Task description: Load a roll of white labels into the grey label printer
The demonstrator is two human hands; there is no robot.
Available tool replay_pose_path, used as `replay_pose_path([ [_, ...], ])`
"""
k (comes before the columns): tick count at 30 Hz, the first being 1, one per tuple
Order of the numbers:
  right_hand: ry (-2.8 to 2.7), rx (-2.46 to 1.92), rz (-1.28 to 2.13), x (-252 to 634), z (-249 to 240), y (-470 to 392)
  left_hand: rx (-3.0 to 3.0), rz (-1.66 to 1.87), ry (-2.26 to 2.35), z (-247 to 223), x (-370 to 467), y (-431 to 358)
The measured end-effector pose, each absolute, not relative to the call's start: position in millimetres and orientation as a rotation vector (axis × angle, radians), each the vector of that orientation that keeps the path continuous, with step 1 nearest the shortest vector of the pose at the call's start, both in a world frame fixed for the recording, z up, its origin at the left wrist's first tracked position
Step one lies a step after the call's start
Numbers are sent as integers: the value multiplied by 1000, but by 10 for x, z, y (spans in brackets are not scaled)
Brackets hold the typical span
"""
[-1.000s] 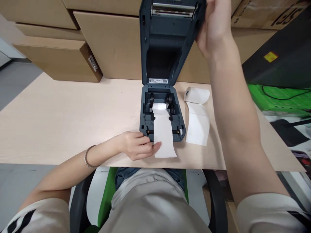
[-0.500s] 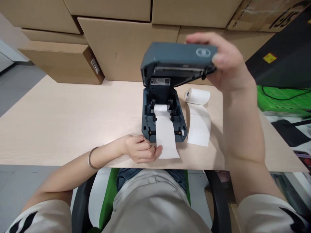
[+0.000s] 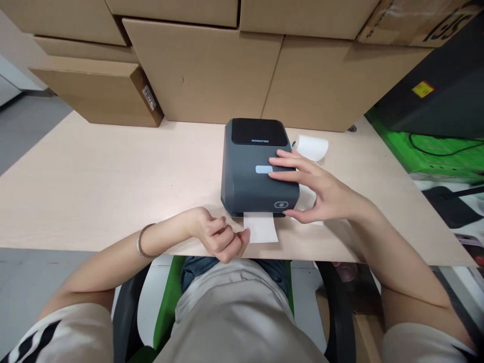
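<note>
A dark grey label printer (image 3: 245, 186) stands on the table with its lid down. From the slot at its front comes a white strip of label paper (image 3: 260, 229), which lies toward the table's front edge. My left hand (image 3: 221, 234) is closed at the left edge of this strip, fingers curled and thumb tip on the paper's border. Spread fingers of my right hand (image 3: 310, 184) lie on the right side of the lid, with the thumb near its front right corner. The roll and the inside of the printer are hidden under the lid.
A second white paper roll (image 3: 312, 147) lies right of the printer, its loose end partly behind my right hand. Cardboard boxes (image 3: 204, 75) are stacked along the table's back. A flat box (image 3: 94, 96) stands at the back left. At the right is a green box (image 3: 434, 156) with a black cable.
The printer's lid has swung down from raised to shut. My right hand has come down with it and now lies spread on top. My left hand has stayed by the paper strip.
</note>
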State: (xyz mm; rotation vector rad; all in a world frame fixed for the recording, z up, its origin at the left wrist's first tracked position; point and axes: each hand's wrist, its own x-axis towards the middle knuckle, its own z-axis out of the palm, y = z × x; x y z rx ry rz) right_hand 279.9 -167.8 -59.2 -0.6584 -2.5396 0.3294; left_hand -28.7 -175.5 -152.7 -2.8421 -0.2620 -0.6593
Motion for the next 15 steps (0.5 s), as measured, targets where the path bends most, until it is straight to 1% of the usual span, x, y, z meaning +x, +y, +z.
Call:
replay_pose_path([
  [2,-2536,-638,295,2796,-673,-1688,-2571,-871,143,-1529,-277,-1750],
  [3,-2527,-619,281,2794,-712,-1683,-2404,-986,275,-1513,-266,-1751],
  [6,-2470,-569,284,2782,-846,-1654,-2102,-1236,327,-1413,-232,-1757],
  [8,-2405,-563,306,2762,-953,-1645,-2093,-1372,204,-1347,-225,-1749],
  [11,-2297,-565,295,2716,-1114,-1658,-2128,-1514,-185,-1316,-245,-1703],
  [13,-2238,-558,265,2679,-1203,-1669,-2244,-1499,-378,-1328,-267,-1655],
  [15,-2187,-537,232,2641,-1273,-1669,-2418,-1413,-422,-1339,-284,-1605],
])
